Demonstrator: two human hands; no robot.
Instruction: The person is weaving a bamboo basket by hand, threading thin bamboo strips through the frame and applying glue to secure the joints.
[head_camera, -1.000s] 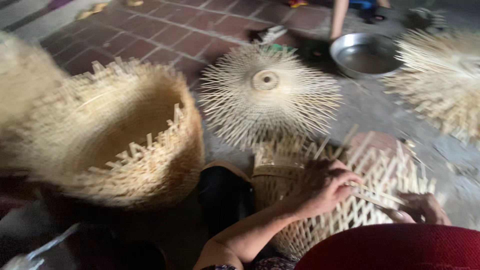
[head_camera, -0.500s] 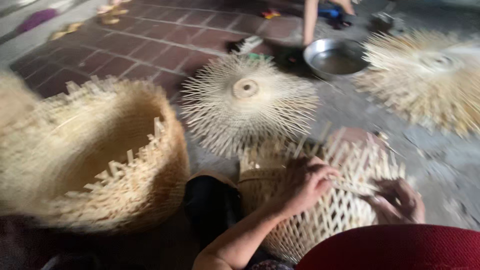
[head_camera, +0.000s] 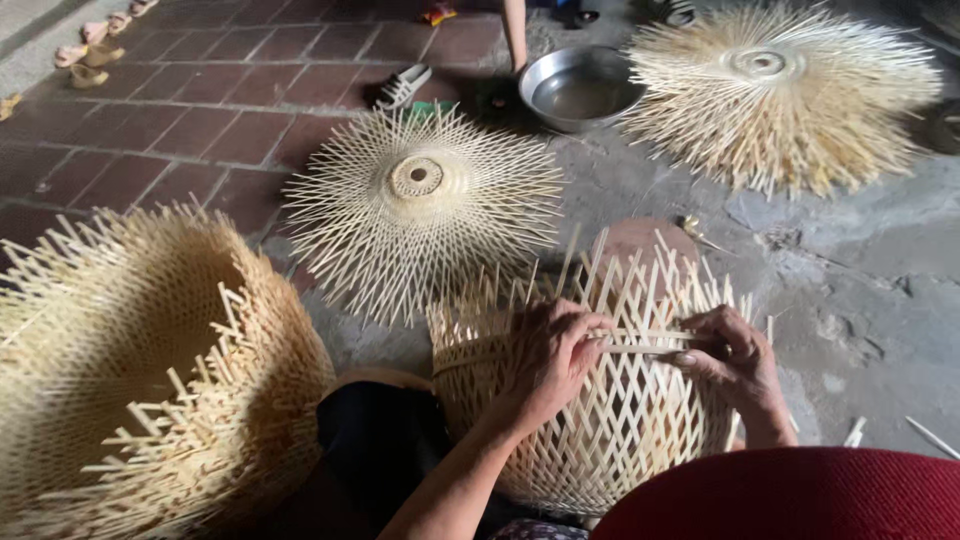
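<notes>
A half-woven bamboo basket (head_camera: 600, 420) lies on its side in front of me, loose strip ends sticking up from its rim. My left hand (head_camera: 556, 352) rests on the upper weave and pinches a thin horizontal bamboo strip (head_camera: 640, 340). My right hand (head_camera: 728, 358) grips the same strip at the basket's right side. Both hands sit close together near the rim.
A large stack of open bamboo baskets (head_camera: 140, 370) stands at my left. Two flat radial woven discs lie on the floor, one ahead (head_camera: 420, 200) and one at far right (head_camera: 780, 90). A metal bowl (head_camera: 582, 88), a sandal (head_camera: 402, 86) and a person's leg (head_camera: 516, 32) are beyond.
The view has steadied and shifted slightly. My hands stay on the basket, and both now close on the horizontal strip near the rim.
</notes>
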